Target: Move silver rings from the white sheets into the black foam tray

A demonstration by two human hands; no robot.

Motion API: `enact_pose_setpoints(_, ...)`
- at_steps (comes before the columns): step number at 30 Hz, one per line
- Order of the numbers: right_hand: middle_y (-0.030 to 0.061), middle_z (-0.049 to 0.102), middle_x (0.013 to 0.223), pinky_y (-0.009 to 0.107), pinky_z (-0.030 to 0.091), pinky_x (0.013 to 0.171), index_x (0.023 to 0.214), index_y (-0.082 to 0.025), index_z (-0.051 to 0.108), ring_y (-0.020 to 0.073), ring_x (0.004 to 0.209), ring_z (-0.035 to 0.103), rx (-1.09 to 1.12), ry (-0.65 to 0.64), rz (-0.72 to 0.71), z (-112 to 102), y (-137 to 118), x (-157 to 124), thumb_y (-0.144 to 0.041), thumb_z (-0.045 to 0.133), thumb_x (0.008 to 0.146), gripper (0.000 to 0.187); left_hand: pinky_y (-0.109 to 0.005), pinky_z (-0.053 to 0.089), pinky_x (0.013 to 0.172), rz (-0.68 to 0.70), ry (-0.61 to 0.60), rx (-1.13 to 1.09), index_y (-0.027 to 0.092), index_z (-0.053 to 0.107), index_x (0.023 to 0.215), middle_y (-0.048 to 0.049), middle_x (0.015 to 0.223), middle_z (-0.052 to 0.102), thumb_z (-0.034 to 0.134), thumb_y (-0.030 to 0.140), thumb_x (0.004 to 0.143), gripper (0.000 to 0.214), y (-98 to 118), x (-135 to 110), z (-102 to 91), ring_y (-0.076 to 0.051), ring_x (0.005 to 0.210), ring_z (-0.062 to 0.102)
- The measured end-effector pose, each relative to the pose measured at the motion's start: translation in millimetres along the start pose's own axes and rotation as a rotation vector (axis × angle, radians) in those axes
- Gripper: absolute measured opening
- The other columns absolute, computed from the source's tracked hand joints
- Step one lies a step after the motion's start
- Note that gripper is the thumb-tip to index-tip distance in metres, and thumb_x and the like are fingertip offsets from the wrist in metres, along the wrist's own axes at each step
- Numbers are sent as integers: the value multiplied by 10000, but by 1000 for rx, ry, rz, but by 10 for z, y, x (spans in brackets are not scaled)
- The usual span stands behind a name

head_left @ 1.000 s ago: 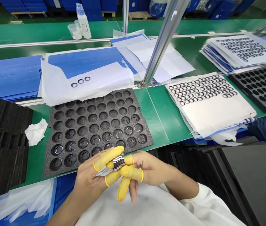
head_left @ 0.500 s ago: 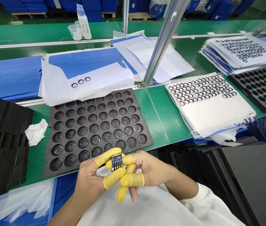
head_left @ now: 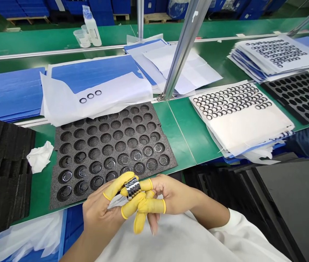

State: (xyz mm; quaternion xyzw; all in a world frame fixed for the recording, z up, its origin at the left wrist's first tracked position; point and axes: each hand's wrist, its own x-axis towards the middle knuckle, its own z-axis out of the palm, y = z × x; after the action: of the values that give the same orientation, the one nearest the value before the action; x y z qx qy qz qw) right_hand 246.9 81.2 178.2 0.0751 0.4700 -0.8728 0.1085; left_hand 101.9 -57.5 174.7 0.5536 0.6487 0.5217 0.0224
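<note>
My left hand [head_left: 102, 205] pinches a short stack of shiny metal rings [head_left: 133, 188] between thumb and index finger, both in yellow finger cots. The rings sit around the index finger of my right hand [head_left: 167, 194], which points left through them. Yellow cots also cover other fingertips of my right hand, whose thumb presses close to my left thumb. Just beyond both hands lies a black foam tray [head_left: 116, 145] with round pockets. Rings rest in many of its nearer pockets; several farther ones show bare foam.
White paper with three dark rings [head_left: 90, 96] overlaps the tray's far edge. To the right, a paper stack [head_left: 249, 127] carries rows of rings. Black foam blocks [head_left: 9, 174] and a crumpled tissue [head_left: 40, 156] lie left. A metal post [head_left: 181, 54] rises behind.
The ring stack has tilted and moved slightly left on my right index finger. My left hand has shifted a little left, still pinching it. The whole view has moved slightly.
</note>
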Motion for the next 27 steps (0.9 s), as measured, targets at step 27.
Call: enact_pose_setpoints(27, -2, 735, 643, 115, 480, 453, 1003, -89, 732, 42, 375, 593, 63, -20, 63, -26, -15, 33, -650, 741, 814, 592, -249, 631, 912, 130, -196, -157, 263, 564, 1479, -80, 1146, 802, 690, 176, 948, 552, -39, -14, -49, -195, 1031, 781)
